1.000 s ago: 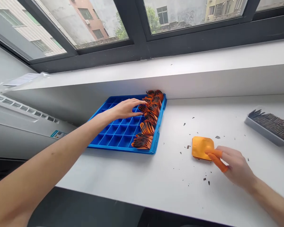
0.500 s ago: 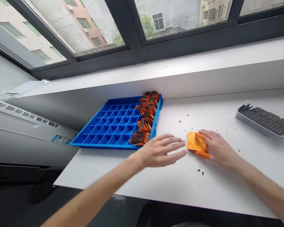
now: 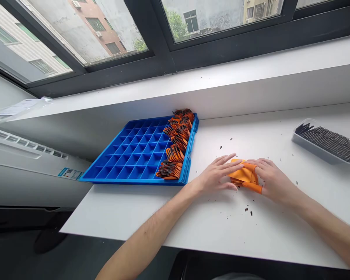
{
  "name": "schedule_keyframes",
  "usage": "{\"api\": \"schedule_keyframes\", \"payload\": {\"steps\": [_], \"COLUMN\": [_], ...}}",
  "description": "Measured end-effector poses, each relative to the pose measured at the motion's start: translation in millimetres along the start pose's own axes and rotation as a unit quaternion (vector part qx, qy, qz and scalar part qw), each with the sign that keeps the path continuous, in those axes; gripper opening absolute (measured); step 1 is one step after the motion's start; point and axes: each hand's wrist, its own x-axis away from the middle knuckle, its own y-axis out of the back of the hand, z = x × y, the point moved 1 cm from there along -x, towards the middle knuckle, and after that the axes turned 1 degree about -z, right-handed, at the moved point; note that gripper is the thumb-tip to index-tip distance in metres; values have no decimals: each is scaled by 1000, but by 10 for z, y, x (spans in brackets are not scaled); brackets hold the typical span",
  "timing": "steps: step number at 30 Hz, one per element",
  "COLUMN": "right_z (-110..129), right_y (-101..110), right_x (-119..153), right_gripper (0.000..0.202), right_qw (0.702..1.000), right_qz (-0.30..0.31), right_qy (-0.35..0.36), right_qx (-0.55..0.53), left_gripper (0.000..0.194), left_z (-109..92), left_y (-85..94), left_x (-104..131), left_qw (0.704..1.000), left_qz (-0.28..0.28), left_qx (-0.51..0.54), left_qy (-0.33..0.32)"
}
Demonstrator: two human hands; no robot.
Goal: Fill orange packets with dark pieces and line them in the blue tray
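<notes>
A stack of thin orange sheets (image 3: 245, 175) sits on the white table, its layered near edge showing. My right hand (image 3: 272, 177), with orange finger cots on thumb and index finger, grips the stack from the right side. My left hand (image 3: 218, 173) reaches in from the left, fingers stretched out and thumb apart, with its fingertips over the stack's left part. Whether those fingertips press on it is hard to tell. To the left stands a blue compartment tray (image 3: 128, 181); bundles of orange-and-black pieces (image 3: 175, 153) fill cells along its right side.
A clear plastic box (image 3: 317, 149) of dark, thin pieces stands at the right. Small dark scraps (image 3: 249, 211) lie scattered on the table (image 3: 216, 229). Behind the table rises a white ledge (image 3: 245, 91) below the window. A chair (image 3: 189, 262) is at the front edge.
My left hand has moved right, from beside the stack to over its left part. The stack now looks tilted or bent, with its layers showing. My right hand stays on it.
</notes>
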Motion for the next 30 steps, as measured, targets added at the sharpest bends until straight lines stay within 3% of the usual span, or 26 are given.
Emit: {"api": "schedule_keyframes", "payload": {"steps": [2,6,9,14,17,20,25,30], "right_z": [-18,5,101,337,441,489,453,418], "right_y": [2,59,148,312,353,332,252,213], "right_x": [7,-14,-50,-78,-93,-104,-67,-35], "right_gripper": [34,27,27,35,39,43,40,35], "right_qw": [1000,996,990,969,961,956,963,972], "right_qz": [3,-22,-68,-193,-213,-201,-187,-145], "right_qy": [24,82,122,148,131,123,31,-33], "right_qx": [6,13,8,-35,-119,-175,-192,-182], "left_gripper": [60,29,30,42,31,11,16,14], "left_z": [15,23,25,-74,-238,-384,-408,-377], "left_y": [-2,23,42,96,108,80,27,19], "left_x": [41,74,72,49,22,6,36,53], "left_qw": [999,999,998,982,960,941,904,896], "left_qz": [40,19,-28,-163,-210,-214,-237,-269], "left_qx": [-14,-17,-1,83,185,262,328,328], "left_qy": [-1,-19,-52,-49,-30,21,135,134]}}
